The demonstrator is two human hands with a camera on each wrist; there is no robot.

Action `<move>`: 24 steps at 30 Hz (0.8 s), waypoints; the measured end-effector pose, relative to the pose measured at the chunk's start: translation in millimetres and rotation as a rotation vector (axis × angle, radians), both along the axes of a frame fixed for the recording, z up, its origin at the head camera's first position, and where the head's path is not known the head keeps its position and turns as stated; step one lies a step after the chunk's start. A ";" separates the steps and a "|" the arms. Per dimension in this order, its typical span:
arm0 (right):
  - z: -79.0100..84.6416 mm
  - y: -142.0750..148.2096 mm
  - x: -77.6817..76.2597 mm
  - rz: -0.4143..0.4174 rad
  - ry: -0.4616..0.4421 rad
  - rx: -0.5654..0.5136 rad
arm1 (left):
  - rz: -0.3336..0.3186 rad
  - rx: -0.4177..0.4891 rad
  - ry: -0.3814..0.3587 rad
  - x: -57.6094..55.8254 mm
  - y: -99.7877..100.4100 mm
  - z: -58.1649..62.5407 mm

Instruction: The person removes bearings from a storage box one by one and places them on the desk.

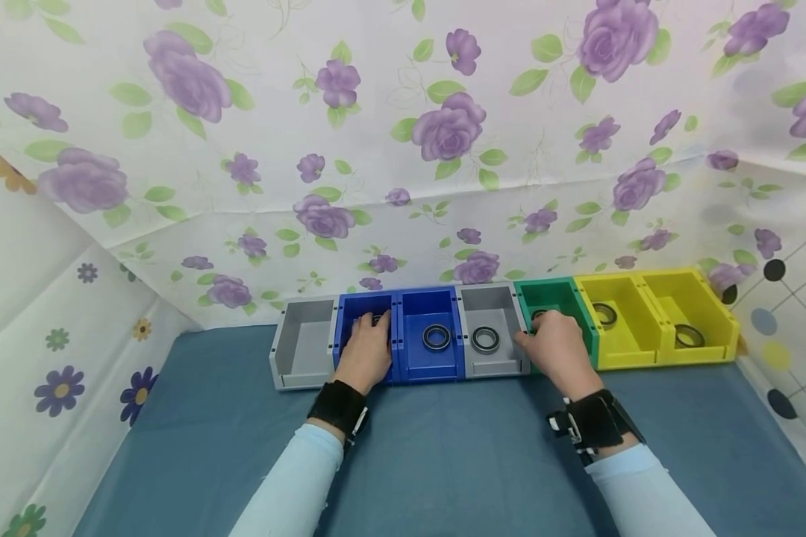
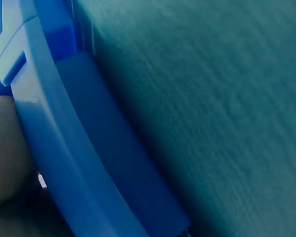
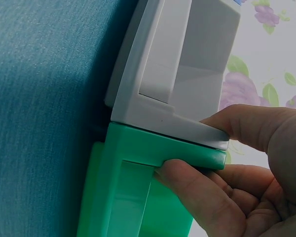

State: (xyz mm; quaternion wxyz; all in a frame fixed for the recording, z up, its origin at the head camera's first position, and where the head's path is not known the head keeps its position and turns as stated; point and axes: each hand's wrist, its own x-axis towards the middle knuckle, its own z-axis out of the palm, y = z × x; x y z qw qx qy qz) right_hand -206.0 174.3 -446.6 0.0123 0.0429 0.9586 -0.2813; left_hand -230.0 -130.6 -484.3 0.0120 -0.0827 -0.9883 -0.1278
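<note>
My left hand (image 1: 366,350) reaches into the left blue bin (image 1: 352,300), its fingertips beside a partly covered ball bearing (image 1: 377,319). In the left wrist view a finger (image 2: 7,153) lies along the inner side of the blue wall; I cannot tell whether this hand grips anything. My right hand (image 1: 560,350) pinches the adjoining walls of the right grey bin (image 3: 172,123) and the green bin (image 3: 138,143). Its thumb (image 3: 251,126) is on the grey side, the other fingers on the green side. A bearing (image 1: 539,314) in the green bin is mostly hidden by this hand.
The bins stand in one row against a flowered backdrop. Single bearings lie in the right blue bin (image 1: 413,358), the right grey bin and both yellow bins (image 1: 628,350). A grey bin (image 1: 302,365) forms the left end. Blue cloth (image 1: 443,455) covers the table in front.
</note>
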 end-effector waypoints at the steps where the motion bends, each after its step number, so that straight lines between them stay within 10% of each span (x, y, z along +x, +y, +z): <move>1: 0.2 0.1 0.3 0.000 -0.001 -0.001 | -0.005 -0.006 -0.002 -0.4 -0.1 -0.1; 24: 1.4 -0.2 0.7 0.000 -0.002 -0.011 | 0.066 -0.070 -0.081 0.1 4.5 3.8</move>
